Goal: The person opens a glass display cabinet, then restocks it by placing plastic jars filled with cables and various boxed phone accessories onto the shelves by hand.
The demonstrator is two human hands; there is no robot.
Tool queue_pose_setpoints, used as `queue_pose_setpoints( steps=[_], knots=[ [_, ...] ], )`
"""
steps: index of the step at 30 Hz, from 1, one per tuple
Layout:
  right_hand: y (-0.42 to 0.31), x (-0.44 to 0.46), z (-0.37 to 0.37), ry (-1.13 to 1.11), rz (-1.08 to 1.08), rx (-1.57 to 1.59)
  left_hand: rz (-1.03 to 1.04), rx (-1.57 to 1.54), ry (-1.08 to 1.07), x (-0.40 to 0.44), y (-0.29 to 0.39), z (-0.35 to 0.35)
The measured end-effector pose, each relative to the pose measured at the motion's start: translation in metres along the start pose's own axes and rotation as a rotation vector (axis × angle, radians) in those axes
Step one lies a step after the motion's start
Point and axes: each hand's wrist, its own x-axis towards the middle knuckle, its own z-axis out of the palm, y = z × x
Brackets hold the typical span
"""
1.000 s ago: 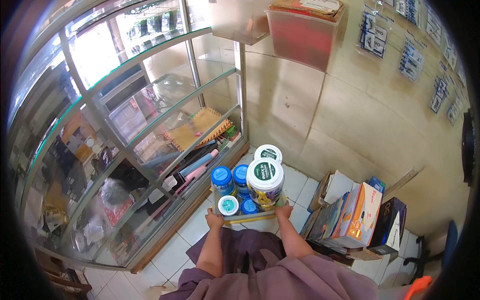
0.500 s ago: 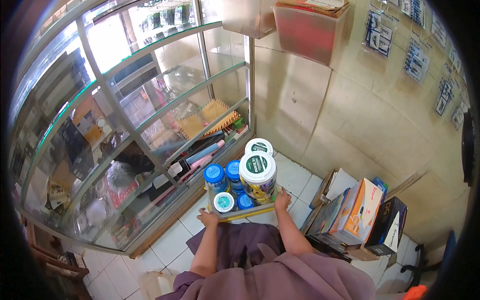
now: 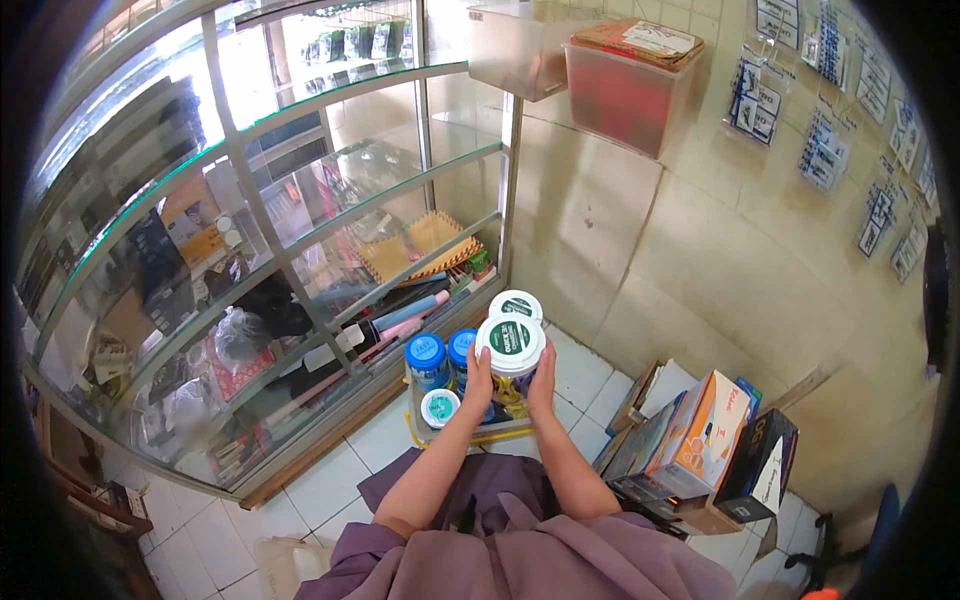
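Observation:
A large clear jar with a white lid and green label (image 3: pixel 510 342) is clasped between my two hands. My left hand (image 3: pixel 479 384) presses its left side and my right hand (image 3: pixel 541 384) its right side, fingers partly hidden behind it. Around it in a shallow tray (image 3: pixel 505 433) stand blue-lidded jars (image 3: pixel 427 353), a small white-lidded tub (image 3: pixel 439 408) and, behind, another white-lidded jar (image 3: pixel 517 304). Colourful contents show through the large jar's wall. Whether its base touches the tray is hidden.
On the left runs a glass display case (image 3: pixel 372 210) with stationery on its shelves. Boxes (image 3: pixel 705 430) stand on the tiled floor to the right. Plastic bins (image 3: pixel 632 90) sit at the back, and packets (image 3: pixel 755 100) hang on the wall.
Both hands have left the tray's front corners and moved inward and up onto the sides of the large white-lidded jar. The view has shifted slightly.

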Motion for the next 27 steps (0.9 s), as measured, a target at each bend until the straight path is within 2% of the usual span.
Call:
queue_pose_setpoints(
  steps=[1,4,7,9,10,12,13,15,17,20,24,27],
  knots=[
    [-0.001,-0.007,0.003,0.023,-0.036,-0.046,0.087,-0.036,0.043,0.007,-0.011,-0.002],
    [-0.014,-0.020,0.020,0.066,-0.102,-0.032,0.121,-0.077,0.027,0.006,-0.014,-0.022],
    [-0.049,-0.017,0.044,0.083,-0.128,0.019,0.241,-0.049,0.059,-0.006,0.030,-0.033],
    [-0.079,0.001,0.067,0.003,-0.270,0.034,0.301,-0.022,0.055,-0.010,0.070,-0.039],
    [-0.086,0.014,0.077,-0.046,-0.264,0.075,0.321,-0.010,0.053,-0.012,0.087,-0.041],
    [-0.100,0.042,0.099,-0.105,-0.205,0.089,0.508,0.094,0.014,0.020,0.104,-0.055],
    [-0.102,0.062,0.110,-0.179,-0.241,0.085,0.697,0.198,-0.032,0.036,0.118,-0.061],
    [-0.099,0.097,0.131,-0.328,-0.319,0.076,0.740,0.334,0.037,0.063,0.143,-0.073],
    [-0.063,0.132,0.157,-0.324,-0.277,0.035,0.746,0.299,0.028,0.090,0.161,-0.079],
    [-0.046,0.160,0.175,-0.392,-0.237,0.052,0.726,0.514,0.148,0.132,0.178,-0.093],
    [-0.033,0.189,0.194,-0.464,-0.203,0.071,0.746,0.627,0.271,0.169,0.181,-0.100],
    [-0.024,0.206,0.206,-0.514,-0.193,0.064,0.664,0.480,0.163,0.170,0.200,-0.099]
  ],
)
